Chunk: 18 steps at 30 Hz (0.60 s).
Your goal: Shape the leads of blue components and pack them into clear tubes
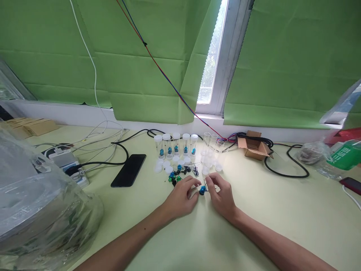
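Observation:
A small blue figure (202, 190) on a dark round base stands upright on the table between my two hands. My left hand (182, 195) is curled at its left side, with thumb and index fingertips against the figure near its base. Close on the other side, my right hand (222, 194) pinches something thin, too small to make out, beside the figure. Just beyond my left hand lie loose blue figures (179, 167), green pieces (178, 178) and black bases (187, 169). White round caps (169, 170) are scattered there too.
Several capped clear tubes (167, 145) with blue figures inside stand behind the parts. Uncapped clear tubes (207, 150) are to their right. A black phone (129, 170), a power strip (80, 175), an open cardboard box (254, 146), cables and a plastic-wrapped object (42, 203) lie around.

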Each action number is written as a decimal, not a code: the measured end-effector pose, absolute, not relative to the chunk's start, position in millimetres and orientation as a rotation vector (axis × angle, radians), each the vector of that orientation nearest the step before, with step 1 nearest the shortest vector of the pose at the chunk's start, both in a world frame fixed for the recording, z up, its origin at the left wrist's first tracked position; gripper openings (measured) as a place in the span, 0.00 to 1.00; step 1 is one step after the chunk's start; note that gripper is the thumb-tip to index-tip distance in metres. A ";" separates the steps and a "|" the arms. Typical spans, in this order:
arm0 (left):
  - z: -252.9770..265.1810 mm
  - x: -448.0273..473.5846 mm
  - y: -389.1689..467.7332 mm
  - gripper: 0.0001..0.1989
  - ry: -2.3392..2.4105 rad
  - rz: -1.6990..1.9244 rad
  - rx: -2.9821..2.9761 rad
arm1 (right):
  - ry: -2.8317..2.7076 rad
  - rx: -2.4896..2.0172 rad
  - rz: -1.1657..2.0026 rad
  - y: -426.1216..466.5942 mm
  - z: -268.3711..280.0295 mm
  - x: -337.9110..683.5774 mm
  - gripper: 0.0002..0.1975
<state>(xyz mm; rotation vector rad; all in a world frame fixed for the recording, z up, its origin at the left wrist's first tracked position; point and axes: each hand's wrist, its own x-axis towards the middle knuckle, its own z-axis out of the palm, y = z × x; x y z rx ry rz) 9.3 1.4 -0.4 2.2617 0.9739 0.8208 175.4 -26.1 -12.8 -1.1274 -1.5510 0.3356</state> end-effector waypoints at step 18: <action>21.4 33.3 39.3 0.08 1.132 1.236 2.210 | -1.643 -1.070 0.383 -26.5 -13.7 173.9 0.09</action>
